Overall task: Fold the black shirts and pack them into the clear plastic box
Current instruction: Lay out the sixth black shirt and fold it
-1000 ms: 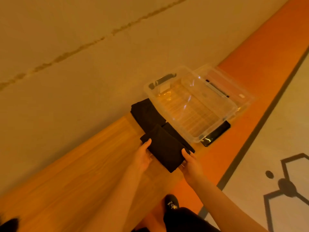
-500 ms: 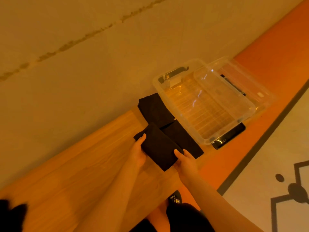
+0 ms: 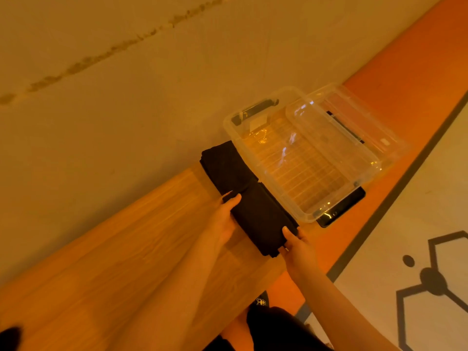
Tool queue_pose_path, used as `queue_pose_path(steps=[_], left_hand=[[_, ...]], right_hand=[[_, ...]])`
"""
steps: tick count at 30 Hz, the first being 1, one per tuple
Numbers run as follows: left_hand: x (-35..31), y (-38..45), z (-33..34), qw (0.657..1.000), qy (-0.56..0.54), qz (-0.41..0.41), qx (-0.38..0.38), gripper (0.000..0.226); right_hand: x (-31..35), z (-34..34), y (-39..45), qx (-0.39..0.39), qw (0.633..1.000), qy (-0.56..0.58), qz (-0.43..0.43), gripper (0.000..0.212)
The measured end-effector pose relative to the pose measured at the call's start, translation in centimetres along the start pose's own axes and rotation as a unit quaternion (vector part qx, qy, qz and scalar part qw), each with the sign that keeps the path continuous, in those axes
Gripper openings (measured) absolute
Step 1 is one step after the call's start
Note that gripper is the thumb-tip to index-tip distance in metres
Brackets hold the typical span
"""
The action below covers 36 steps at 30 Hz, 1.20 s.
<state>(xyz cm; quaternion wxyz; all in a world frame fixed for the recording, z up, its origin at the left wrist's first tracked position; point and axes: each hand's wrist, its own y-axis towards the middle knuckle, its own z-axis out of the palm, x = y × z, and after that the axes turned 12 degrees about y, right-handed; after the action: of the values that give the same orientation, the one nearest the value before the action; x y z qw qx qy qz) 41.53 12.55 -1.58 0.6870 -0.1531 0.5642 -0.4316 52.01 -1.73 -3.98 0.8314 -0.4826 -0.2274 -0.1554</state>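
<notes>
Both hands, left hand (image 3: 222, 221) and right hand (image 3: 296, 247), seemingly grip folded black shirt (image 3: 260, 219) between them.

There was only one view, from a wide-angle camera worn on the person's head. It looked forward and down, and the whole scene sat tilted, so the wooden surface (image 3: 106, 262) ran as a slanted band from lower left to upper right. The wall (image 3: 126, 84) filled the upper left, the floor (image 3: 405, 224) the right edge. The camera was close: both forearms reached in from the bottom, the left hand (image 3: 222, 219) and right hand (image 3: 298, 252) near the middle, the clear box (image 3: 304, 158) just past them. With no second view, nothing was shared.
</notes>
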Motion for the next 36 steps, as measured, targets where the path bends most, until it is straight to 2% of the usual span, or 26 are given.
queue_pose_path(steps=[3,5,8,12,16,18,19,21,22,23,24,25,26,27,30,32,33,36], left_hand=[[0.7,0.9,0.9,0.999,0.037,0.0,-0.02,0.033],[1.5,1.7,1.1,0.99,0.13,0.011,-0.06,0.034],[1.9,2.2,1.4,0.952,0.279,0.078,-0.096,0.034],[1.0,2.4,2.5,0.911,0.362,0.169,-0.099,0.032],[1.4,2.8,1.9,0.841,0.47,0.214,-0.159,0.041],[2.0,1.8,1.4,0.783,0.528,0.27,-0.186,0.042],[2.5,1.2,1.1,0.729,0.575,0.317,-0.192,0.04],[4.0,0.4,0.6,0.593,0.671,0.412,-0.168,0.04],[4.8,0.3,0.5,0.53,0.716,0.432,-0.142,0.045],[5.5,0.4,0.6,0.475,0.758,0.429,-0.123,0.051],[5.8,0.4,0.9,0.441,0.795,0.401,-0.109,0.057],[5.8,0.4,1.3,0.424,0.822,0.365,-0.106,0.062],[5.5,0.3,1.5,0.411,0.842,0.332,-0.108,0.065],[5.3,0.6,1.5,0.401,0.856,0.31,-0.106,0.066],[4.8,1.4,1.2,0.402,0.88,0.24,-0.075,0.067],[4.8,1.5,1.0,0.387,0.891,0.228,-0.061,0.07],[4.8,1.7,0.9,0.385,0.894,0.224,-0.055,0.07],[4.8,2.0,1.2,0.381,0.896,0.224,-0.054,0.07]], right_hand=[[1.1,-1.3,0.3,-0.006,1.0,-0.014,-0.008,0.041],[1.6,-1.8,0.7,-0.017,0.999,-0.033,-0.007,0.041],[1.8,-1.9,1.4,-0.03,0.997,-0.066,-0.007,0.038],[2.1,-1.7,1.9,-0.042,0.992,-0.098,-0.067,0.03],[2.1,-1.5,2.3,-0.068,0.965,-0.219,-0.125,0.029],[2.0,-1.5,1.9,-0.103,0.933,-0.304,-0.164,0.03],[1.9,-1.8,1.4,-0.127,0.911,-0.343,-0.19,0.026],[1.4,-2.2,0.2,-0.121,0.865,-0.418,-0.25,0.012],[1.0,-2.5,-0.4,-0.085,0.825,-0.479,-0.287,0.007],[0.8,-2.5,-1.2,-0.037,0.761,-0.56,-0.325,0.004],[0.4,-2.4,-1.5,0.018,0.694,-0.625,-0.356,0.008],[-0.2,-2.3,-1.2,0.07,0.623,-0.674,-0.39,0.02],[-0.5,-2.0,-0.8,0.12,0.571,-0.704,-0.405,0.034],[-0.4,-1.3,-0.4,0.155,0.547,-0.72,-0.398,0.046],[0.3,0.1,1.4,0.188,0.541,-0.758,-0.313,0.075],[0.6,-0.4,2.8,0.194,0.512,-0.79,-0.275,0.105],[0.6,-0.6,3.2,0.193,0.498,-0.803,-0.263,0.113],[0.4,-1.0,3.2,0.176,0.495,-0.813,-0.252,0.115]])
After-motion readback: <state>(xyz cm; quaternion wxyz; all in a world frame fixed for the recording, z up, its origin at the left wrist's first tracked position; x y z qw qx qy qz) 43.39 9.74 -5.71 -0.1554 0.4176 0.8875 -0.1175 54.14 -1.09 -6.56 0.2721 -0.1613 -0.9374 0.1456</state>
